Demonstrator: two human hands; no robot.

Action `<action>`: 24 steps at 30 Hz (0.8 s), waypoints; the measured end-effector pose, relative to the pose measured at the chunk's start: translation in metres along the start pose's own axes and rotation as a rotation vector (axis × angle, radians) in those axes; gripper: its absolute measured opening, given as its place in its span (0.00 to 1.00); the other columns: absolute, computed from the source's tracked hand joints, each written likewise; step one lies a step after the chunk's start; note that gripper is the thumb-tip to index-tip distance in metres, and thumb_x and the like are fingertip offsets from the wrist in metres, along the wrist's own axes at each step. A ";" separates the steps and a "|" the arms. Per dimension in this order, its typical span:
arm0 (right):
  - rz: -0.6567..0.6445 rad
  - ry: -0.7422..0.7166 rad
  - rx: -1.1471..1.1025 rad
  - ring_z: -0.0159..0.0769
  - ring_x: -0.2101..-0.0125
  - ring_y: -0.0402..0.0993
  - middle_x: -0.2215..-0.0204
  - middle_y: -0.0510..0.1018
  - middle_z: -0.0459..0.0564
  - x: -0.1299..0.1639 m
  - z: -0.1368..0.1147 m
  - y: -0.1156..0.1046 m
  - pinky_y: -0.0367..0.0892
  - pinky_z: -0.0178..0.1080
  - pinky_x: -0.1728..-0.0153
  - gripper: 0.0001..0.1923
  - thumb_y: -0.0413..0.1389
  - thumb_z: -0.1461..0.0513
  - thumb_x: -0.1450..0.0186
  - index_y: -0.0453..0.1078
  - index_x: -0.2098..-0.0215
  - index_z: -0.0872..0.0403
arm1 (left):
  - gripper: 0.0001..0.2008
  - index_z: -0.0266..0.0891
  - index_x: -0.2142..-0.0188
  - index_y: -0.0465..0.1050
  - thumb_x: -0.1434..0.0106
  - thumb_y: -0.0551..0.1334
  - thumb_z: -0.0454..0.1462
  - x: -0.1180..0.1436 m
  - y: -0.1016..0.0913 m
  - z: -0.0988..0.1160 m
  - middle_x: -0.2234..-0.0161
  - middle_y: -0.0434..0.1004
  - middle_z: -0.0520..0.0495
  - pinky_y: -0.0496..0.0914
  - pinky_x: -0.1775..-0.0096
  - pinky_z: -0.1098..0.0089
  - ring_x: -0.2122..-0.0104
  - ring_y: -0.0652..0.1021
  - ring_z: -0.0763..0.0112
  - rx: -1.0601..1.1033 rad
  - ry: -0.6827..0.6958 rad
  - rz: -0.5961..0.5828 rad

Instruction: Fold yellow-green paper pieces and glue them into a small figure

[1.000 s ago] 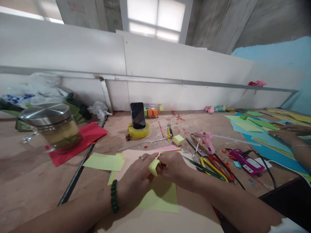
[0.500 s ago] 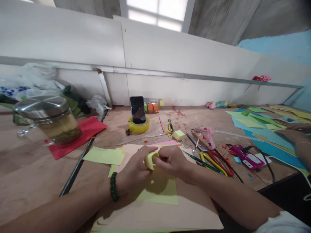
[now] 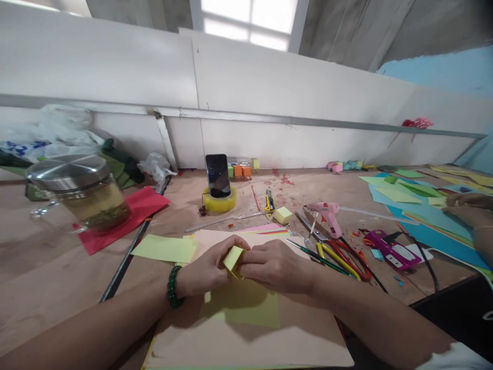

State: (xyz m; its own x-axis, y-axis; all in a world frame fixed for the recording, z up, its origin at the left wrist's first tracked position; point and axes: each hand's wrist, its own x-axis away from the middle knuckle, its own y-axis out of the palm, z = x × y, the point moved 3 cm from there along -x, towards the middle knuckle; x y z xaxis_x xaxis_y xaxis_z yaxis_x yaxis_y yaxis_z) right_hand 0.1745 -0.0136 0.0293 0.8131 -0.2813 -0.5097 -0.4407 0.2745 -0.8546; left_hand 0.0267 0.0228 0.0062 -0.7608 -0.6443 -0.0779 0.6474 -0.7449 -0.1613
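Note:
Both of my hands meet over the table's front middle and pinch a small folded yellow paper piece (image 3: 233,257). My left hand (image 3: 206,267), with a ring and a green bead bracelet at the wrist, holds its left side. My right hand (image 3: 275,264) grips its right side. Under the hands lies a yellow paper sheet (image 3: 246,311) on a stack of peach card (image 3: 292,339).
A lidded glass jar (image 3: 87,192) stands on red paper at the left. A phone (image 3: 217,176) leans in a yellow tape roll. Scissors (image 3: 339,254), a pink glue gun (image 3: 327,213) and a purple one lie to the right. Another person's hand (image 3: 472,205) rests on blue and green papers.
My hands have drawn a little nearer to me with the yellow piece, which has gone from a curled loop to a flatter folded shape. The view shifted slightly.

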 end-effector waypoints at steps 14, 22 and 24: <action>-0.142 0.085 -0.173 0.27 0.71 0.71 0.71 0.77 0.46 0.007 0.012 0.011 0.60 0.30 0.73 0.12 0.47 0.66 0.31 0.68 0.70 0.54 | 0.36 0.38 0.45 0.63 0.56 0.58 0.27 0.000 -0.005 -0.007 0.49 0.74 0.45 0.69 0.50 0.62 0.53 0.74 0.59 -0.239 0.012 -0.012; -0.160 0.168 -0.428 0.28 0.68 0.71 0.68 0.77 0.48 0.003 0.007 0.004 0.62 0.29 0.69 0.15 0.45 0.62 0.29 0.69 0.70 0.55 | 0.33 0.37 0.45 0.64 0.52 0.66 0.33 -0.001 -0.001 -0.004 0.49 0.73 0.44 0.66 0.48 0.63 0.51 0.72 0.58 -0.202 -0.003 -0.086; -0.155 0.183 -0.473 0.28 0.69 0.71 0.69 0.77 0.48 0.002 0.006 0.002 0.61 0.29 0.69 0.16 0.45 0.62 0.29 0.69 0.71 0.55 | 0.28 0.37 0.50 0.68 0.52 0.67 0.33 -0.002 0.001 -0.003 0.52 0.75 0.46 0.67 0.50 0.64 0.54 0.73 0.60 -0.190 -0.004 -0.119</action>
State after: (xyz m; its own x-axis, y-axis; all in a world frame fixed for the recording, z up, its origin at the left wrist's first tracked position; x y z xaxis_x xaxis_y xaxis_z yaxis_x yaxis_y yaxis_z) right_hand 0.1774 -0.0078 0.0270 0.8215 -0.4528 -0.3467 -0.4783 -0.2162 -0.8511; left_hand 0.0290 0.0242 0.0033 -0.8310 -0.5546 -0.0436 0.5324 -0.7699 -0.3518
